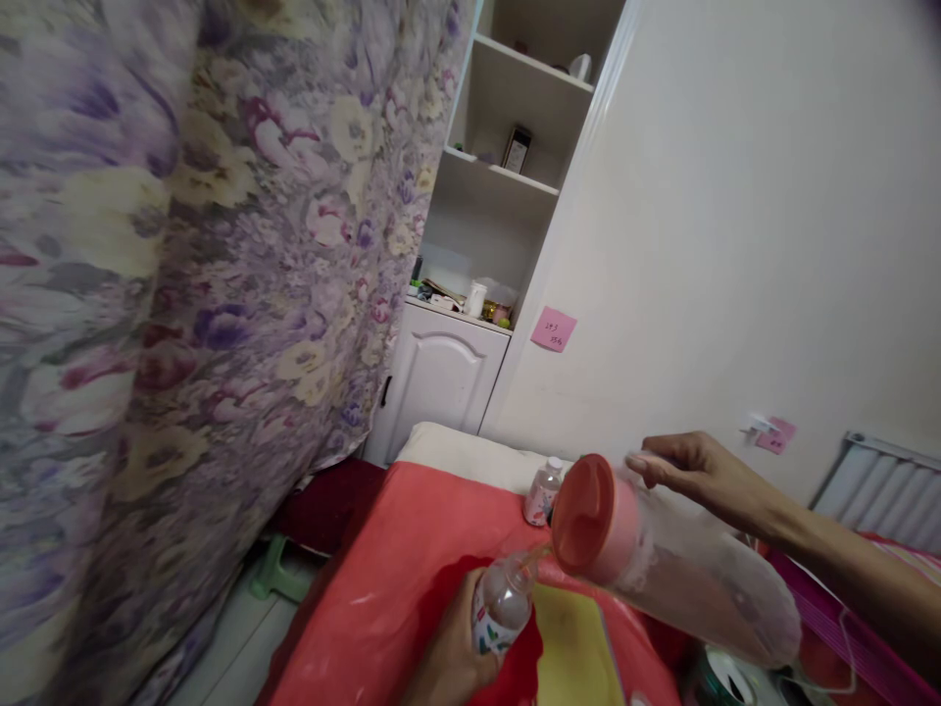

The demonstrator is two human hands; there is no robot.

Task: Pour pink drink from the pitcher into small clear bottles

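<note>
My left hand (460,647) is wrapped round a small clear bottle (504,606) with a printed label, its open mouth tilted up to the right. My right hand (680,466) is at the upper side of a large translucent jug (706,588) with a pink-orange lid (588,515), fingers bent against it; the grip is partly hidden. The jug lies tipped to the left, brownish liquid inside. A thin stream of liquid runs from its lid to the bottle's mouth. Behind them a second small bottle (544,492) with a white cap stands on the red cover (441,520).
A yellow pad (577,642) lies on the red cover near the front. At the lower right are a green can (724,679) and a magenta item (845,637). A floral curtain (221,245) hangs at left; a green stool (275,574) stands below it. Shelves (485,206) are behind.
</note>
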